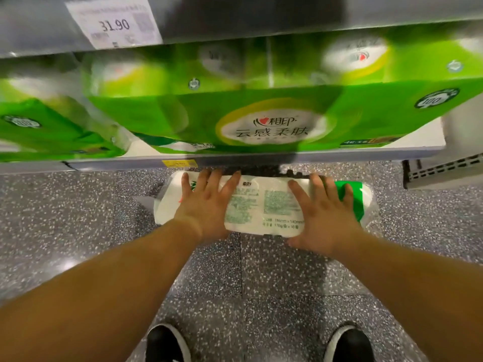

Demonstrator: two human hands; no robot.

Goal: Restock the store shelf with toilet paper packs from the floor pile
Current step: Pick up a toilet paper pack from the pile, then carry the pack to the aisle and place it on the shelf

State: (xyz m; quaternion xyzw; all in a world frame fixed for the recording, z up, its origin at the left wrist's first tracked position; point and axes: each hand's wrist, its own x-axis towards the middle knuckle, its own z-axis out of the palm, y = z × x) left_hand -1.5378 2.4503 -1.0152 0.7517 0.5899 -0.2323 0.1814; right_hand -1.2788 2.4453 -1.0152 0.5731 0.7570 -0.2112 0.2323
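A white toilet paper pack (264, 205) with green print and a green end lies crosswise just in front of the lowest shelf edge (261, 156), above the speckled floor. My left hand (206, 205) holds its left part, fingers spread over the top face and the thumb tucked under the near edge. My right hand (324, 215) holds the right part the same way, with its thumb along the near edge. On the shelf above, a large green toilet paper pack (261, 118) faces out, with more green packs (52, 126) beside and behind it, blurred.
An upper shelf rail carries a price tag (115, 22) reading 31.90. A grey perforated shelf part (444, 171) juts in at the right. Speckled grey floor (78, 218) spreads around the pack. My two black shoes (167, 343) stand at the bottom.
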